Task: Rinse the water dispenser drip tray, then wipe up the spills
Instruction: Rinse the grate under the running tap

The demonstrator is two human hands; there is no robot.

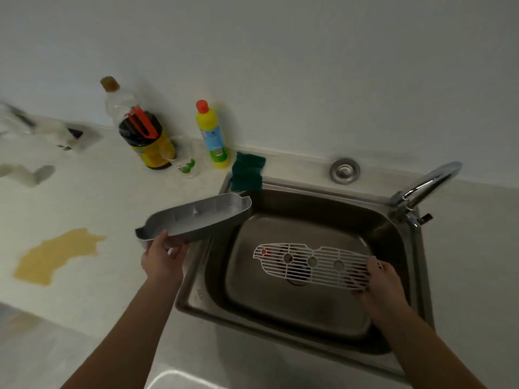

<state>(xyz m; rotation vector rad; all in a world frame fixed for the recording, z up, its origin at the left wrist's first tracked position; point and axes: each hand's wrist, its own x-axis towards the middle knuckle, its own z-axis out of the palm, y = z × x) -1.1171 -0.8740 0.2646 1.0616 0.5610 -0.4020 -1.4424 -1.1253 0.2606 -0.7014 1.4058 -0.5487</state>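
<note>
My left hand [162,258] grips the near end of the grey drip tray [196,217], which it holds tilted over the sink's left rim. My right hand [377,279] holds the right end of the white slotted grille [311,262] flat above the steel sink basin [280,310]. A yellowish spill [56,255] lies on the pale counter to the left. A green scouring sponge [248,171] rests at the sink's back left corner. The curved tap [427,183] stands at the back right, with no water visibly running.
By the wall stand a yellow detergent bottle [213,136], a dark-lidded oil bottle [148,138], a clear bottle [118,102] and a small plastic cup [186,164]. A round sink strainer [345,170] lies on the back rim. White objects [31,172] are blurred at far left.
</note>
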